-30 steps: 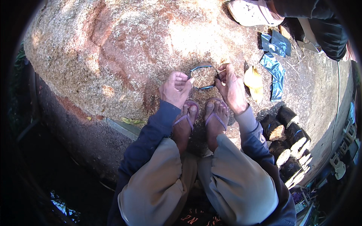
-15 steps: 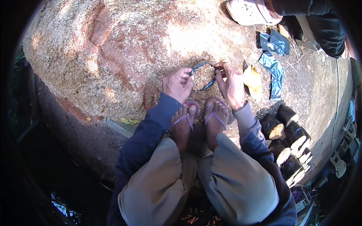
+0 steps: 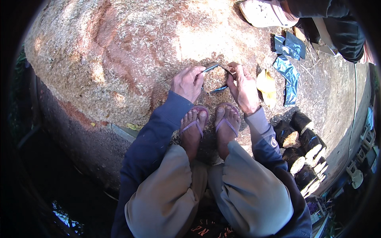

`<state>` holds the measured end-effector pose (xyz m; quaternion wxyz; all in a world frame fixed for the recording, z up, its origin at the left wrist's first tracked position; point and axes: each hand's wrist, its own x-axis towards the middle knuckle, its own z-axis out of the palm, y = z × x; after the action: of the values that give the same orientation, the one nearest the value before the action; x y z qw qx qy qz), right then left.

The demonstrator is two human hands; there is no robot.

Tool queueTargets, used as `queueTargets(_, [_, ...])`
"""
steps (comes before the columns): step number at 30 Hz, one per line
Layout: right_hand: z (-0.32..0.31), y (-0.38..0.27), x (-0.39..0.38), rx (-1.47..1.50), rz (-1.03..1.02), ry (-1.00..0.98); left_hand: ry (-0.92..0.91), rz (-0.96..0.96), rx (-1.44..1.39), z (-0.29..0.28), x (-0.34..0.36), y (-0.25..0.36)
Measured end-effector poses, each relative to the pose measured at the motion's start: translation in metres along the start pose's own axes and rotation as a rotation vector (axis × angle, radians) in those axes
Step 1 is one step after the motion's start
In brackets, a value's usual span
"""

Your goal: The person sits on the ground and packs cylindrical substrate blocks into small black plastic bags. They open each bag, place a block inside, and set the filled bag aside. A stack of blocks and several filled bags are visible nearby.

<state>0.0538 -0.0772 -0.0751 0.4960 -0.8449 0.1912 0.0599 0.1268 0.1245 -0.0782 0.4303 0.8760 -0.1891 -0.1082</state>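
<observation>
Between my hands the rim of a black plastic bag point(image 3: 212, 67) is spread into a rough ring, with brown, husk-like material showing inside it. My left hand point(image 3: 187, 83) pinches the rim's left side between thumb and fingers. On the opposite side, the fingers of my right hand point(image 3: 243, 89) are closed on the plastic. How full the bag is, I cannot tell. Both hands are just beyond my sandalled feet point(image 3: 191, 126), in front of a broad heap of pale husks point(image 3: 131, 59).
Flat black plastic bags point(image 3: 289, 75) lie to the right, beside a yellow piece point(image 3: 266, 86). Several filled black bags point(image 3: 303, 139) stand grouped near my right forearm. Another person's shoe point(image 3: 264, 14) and dark-clothed leg are at the upper right.
My left hand has shifted up slightly and turned more palm-down along the rim. The bag's mouth looks wider and more ring-shaped. My right hand has barely moved.
</observation>
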Motion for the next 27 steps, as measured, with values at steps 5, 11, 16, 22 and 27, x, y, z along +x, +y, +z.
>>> queueTargets(5, [0.003, 0.009, 0.003, -0.137, -0.189, 0.028, -0.013, 0.013, 0.007, -0.002, -0.01, 0.0])
queueTargets(11, [0.002, 0.011, 0.006, -0.063, -0.319, 0.034, 0.044, 0.073, 0.069, -0.001, -0.011, -0.002])
queueTargets(16, [0.001, 0.014, 0.004, -0.228, -0.511, -0.037, 0.045, 0.065, 0.085, -0.002, -0.012, -0.002])
queueTargets(22, [0.005, 0.02, -0.001, -0.149, -0.444, -0.059, 0.048, 0.069, 0.093, -0.004, -0.011, 0.0])
queueTargets(27, [0.007, 0.017, 0.0, -0.188, -0.411, -0.024, 0.06, 0.095, 0.094, -0.005, -0.012, 0.001])
